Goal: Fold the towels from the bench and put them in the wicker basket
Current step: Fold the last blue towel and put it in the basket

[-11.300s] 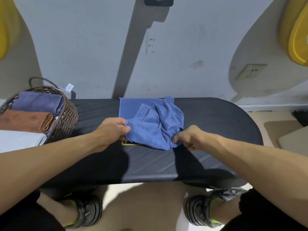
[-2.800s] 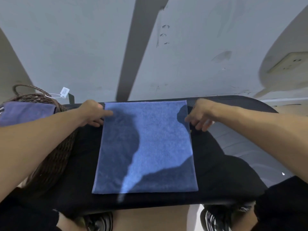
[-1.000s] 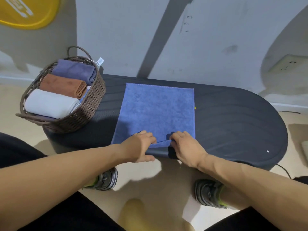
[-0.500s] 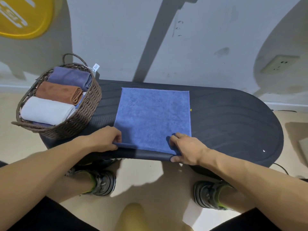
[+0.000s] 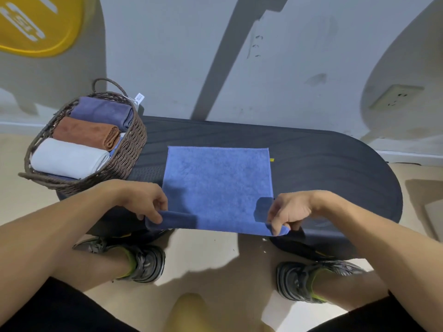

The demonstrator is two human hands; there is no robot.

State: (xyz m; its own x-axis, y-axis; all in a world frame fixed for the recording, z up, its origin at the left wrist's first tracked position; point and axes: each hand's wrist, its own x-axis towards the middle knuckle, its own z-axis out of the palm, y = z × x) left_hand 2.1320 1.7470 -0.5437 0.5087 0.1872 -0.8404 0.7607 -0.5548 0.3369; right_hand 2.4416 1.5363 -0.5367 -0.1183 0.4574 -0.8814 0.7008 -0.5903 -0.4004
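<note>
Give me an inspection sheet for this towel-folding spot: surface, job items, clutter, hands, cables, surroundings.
Surface: dark oval bench, ribbed top, against the wall.
Job's things: blue towel spread flat on the bench, near edge lifted; wicker basket on the bench's left end holding rolled purple towel, brown towel and white towel.
Clutter: small yellow tag by the blue towel's right edge.
Hands: left hand pinches the near-left corner; right hand pinches the near-right corner.
Cables: nothing seen.
Surroundings: grey wall with socket, yellow sign, beige floor, person's shoes.
</note>
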